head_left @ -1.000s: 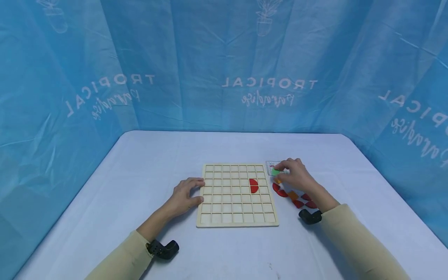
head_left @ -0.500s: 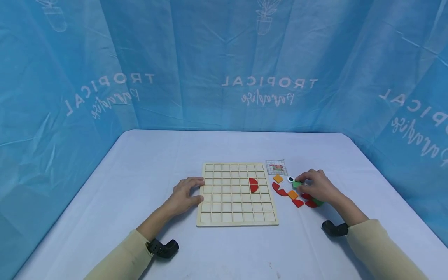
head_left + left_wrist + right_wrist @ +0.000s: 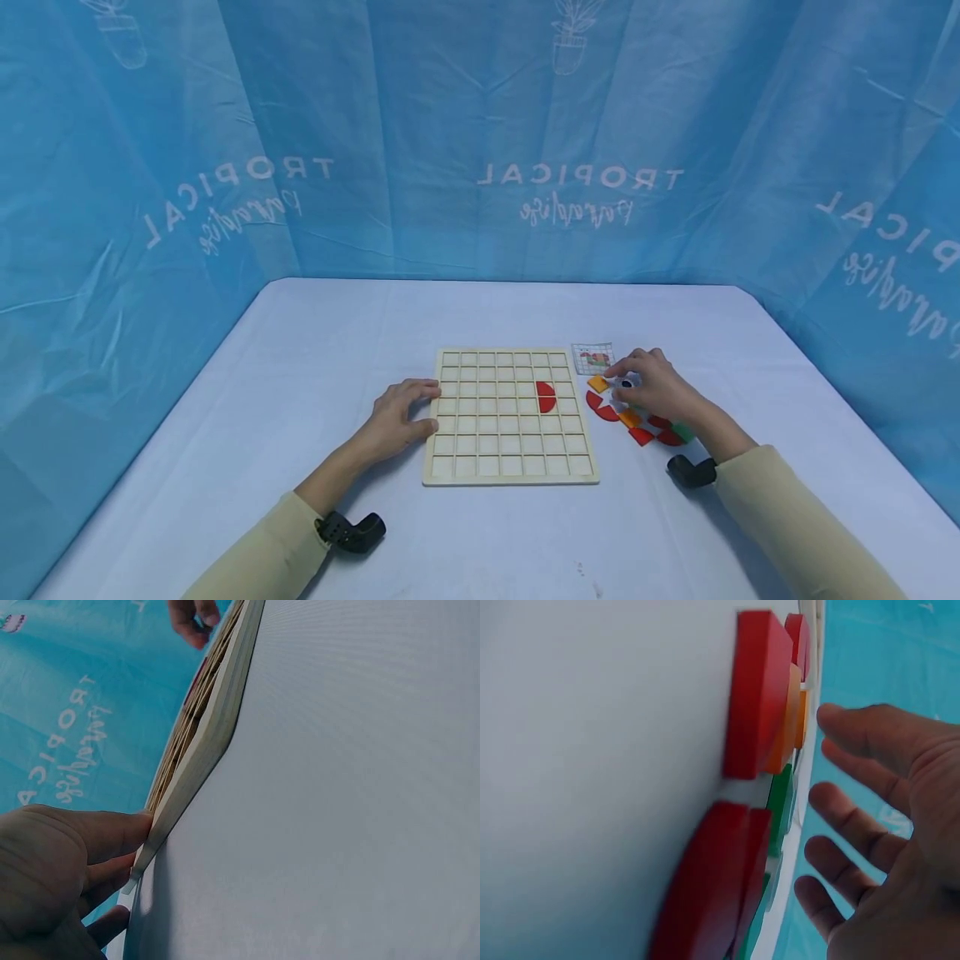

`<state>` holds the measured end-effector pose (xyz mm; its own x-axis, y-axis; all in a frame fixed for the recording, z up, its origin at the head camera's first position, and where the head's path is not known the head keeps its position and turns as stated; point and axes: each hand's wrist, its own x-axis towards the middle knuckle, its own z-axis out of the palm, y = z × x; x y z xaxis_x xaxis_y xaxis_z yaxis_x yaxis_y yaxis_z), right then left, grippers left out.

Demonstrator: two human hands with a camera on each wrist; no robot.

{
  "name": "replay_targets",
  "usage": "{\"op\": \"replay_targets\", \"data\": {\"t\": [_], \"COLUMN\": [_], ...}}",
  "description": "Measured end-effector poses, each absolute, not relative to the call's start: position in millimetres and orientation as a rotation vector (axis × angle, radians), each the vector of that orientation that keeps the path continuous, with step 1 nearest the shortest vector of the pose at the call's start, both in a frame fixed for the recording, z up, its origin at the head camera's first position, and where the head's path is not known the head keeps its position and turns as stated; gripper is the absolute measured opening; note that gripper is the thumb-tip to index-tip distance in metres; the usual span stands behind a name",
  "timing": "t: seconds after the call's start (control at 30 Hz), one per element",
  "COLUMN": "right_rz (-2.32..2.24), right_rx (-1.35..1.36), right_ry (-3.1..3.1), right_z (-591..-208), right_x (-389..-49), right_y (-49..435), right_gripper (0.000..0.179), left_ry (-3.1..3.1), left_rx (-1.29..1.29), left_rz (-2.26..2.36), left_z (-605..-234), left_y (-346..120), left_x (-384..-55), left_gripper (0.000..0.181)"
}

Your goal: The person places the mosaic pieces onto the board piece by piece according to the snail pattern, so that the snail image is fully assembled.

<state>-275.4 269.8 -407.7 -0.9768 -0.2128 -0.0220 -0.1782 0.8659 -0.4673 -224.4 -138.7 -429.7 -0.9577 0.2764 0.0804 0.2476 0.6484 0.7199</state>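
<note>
A pale wooden grid board (image 3: 510, 481) lies on the table, with two red quarter-round pieces (image 3: 546, 397) side by side in its cells, forming a half disc. My left hand (image 3: 393, 421) rests its thumb and fingertips against the board's left edge. Over the loose pieces to the right of the board hovers my right hand (image 3: 656, 387), thumb and fingers apart, near an orange square tile (image 3: 597, 383) and a white eye piece (image 3: 628, 380). In the right wrist view, nothing shows between the fingers; a red piece (image 3: 757, 697) and a green piece (image 3: 780, 810) lie beside them.
A small printed pattern card (image 3: 592, 358) lies at the board's upper right. Several red pieces (image 3: 641, 436) lie below the right hand, with a second orange tile (image 3: 628, 417) and a green piece (image 3: 682, 432). A blue printed curtain (image 3: 420, 233) surrounds the table.
My right hand carried a green piece from near the card rightward, let it go among the loose pieces, then came back left over the eye piece. My left hand stayed at the board's edge.
</note>
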Motion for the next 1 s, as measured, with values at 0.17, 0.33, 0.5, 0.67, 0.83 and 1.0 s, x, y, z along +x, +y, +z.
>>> {"op": "replay_targets", "data": {"t": [0.17, 0.33, 0.5, 0.67, 0.83, 1.0], "right_rz": [-0.653, -0.576, -0.539, -0.536, -0.573, -0.612], "right_rx": [-0.399, -0.400, -0.381, -0.365, -0.341, -0.348], "right_ry": [2.950, 2.947, 2.969, 2.978, 2.969, 2.965], "right_z": [-408.4, -408.8, -409.4, -412.5, -415.8, -413.6], "right_x": [-285.7, -289.3, -288.7, -287.6, -287.4, -287.0], "right_y": [260.5, 256.3, 257.0, 259.5, 262.2, 262.5], "right_gripper": [0.032, 0.035, 0.030, 0.030, 0.034, 0.030], "left_ry": [2.811, 2.804, 2.808, 2.817, 2.810, 2.816], "left_rx": [0.438, 0.439, 0.433, 0.437, 0.434, 0.438], "left_rz": [1.233, 1.242, 1.239, 1.234, 1.242, 1.238], "left_z": [-429.2, -429.4, -429.3, -430.2, -430.4, -429.6], "left_y": [-137.8, -137.6, -137.6, -138.6, -138.6, -138.8], "left_x": [-224.7, -224.9, -224.5, -224.2, -223.7, -223.2], "left_gripper": [0.046, 0.046, 0.046, 0.045, 0.045, 0.046]}}
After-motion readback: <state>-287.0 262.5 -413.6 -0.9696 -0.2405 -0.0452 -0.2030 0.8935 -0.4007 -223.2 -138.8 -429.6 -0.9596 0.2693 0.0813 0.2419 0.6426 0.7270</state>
